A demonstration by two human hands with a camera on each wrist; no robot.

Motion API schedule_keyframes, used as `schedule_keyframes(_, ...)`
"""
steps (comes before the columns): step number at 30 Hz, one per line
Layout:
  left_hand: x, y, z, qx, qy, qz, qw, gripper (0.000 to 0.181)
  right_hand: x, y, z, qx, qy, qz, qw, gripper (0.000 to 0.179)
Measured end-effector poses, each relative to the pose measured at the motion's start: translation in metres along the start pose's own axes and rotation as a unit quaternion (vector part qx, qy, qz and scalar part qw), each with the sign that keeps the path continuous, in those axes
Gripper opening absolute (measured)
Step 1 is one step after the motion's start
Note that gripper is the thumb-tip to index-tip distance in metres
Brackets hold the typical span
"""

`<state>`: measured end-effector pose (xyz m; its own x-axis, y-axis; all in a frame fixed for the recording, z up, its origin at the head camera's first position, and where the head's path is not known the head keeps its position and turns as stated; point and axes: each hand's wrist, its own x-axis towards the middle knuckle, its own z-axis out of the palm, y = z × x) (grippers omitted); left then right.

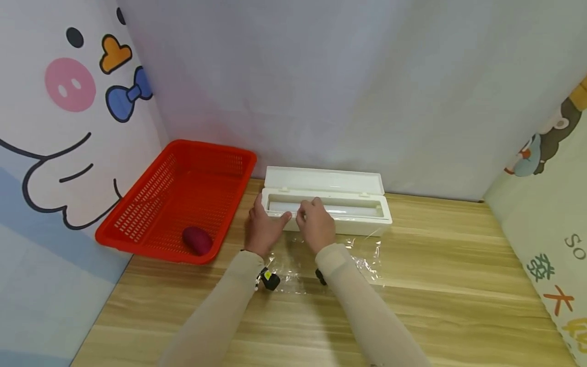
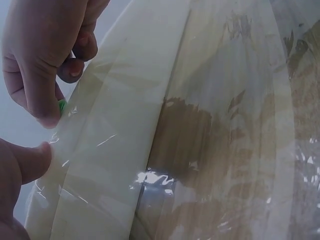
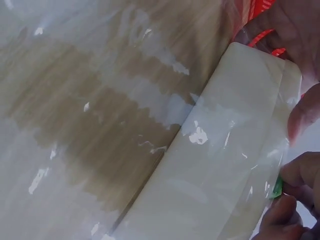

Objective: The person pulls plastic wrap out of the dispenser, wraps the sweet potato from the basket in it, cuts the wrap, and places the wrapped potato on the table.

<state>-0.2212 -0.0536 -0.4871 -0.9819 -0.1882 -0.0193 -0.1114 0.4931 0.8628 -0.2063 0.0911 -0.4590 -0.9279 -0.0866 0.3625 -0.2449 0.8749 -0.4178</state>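
white oblong box (image 1: 359, 226), lid (image 1: 323, 180) raised, 12 o'clock on table (image 1: 440, 260); glossy, wrinkled clear film (image 1: 364, 262) drapes its front. right hand (image 1: 316, 224): fingers pinch green piece (image 3: 277, 188). left hand (image 1: 265, 229): fingers spread at box's 9 o'clock end.

Soft light, glinting film (image 1: 364, 266), dim (hazy) wrist views

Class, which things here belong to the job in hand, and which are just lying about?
Job in hand:
white box, lid open
clear film, draped over its front
right hand, pinching a green piece
left hand, at the box's left end

Seemingly lying about:
red basket
dark red oval item inside it
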Motion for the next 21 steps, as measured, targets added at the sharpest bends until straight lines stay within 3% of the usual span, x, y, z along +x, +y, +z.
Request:
schedule_keyframes(6, 0.0009, 0.001, 0.0005, 0.008, -0.007, -0.004, 0.9999, 0.098, -0.0031, 0.003, 0.0031, 0.009, 0.013, -0.017, 0.9997, 0.01)
schedule_keyframes(12, -0.0006, 0.0051, -0.0013, -0.001, -0.007, 0.005, 1.0, 0.098, -0.0029, 0.0038, 0.0028, 0.036, 0.009, 0.006, 0.9993, 0.009)
schedule_keyframes(21, -0.0016, 0.0049, -0.0001, -0.012, -0.007, 0.002, 0.9999, 0.098, -0.0012, 0.0032, 0.0038, 0.034, 0.002, 0.018, 0.9992, 0.008)
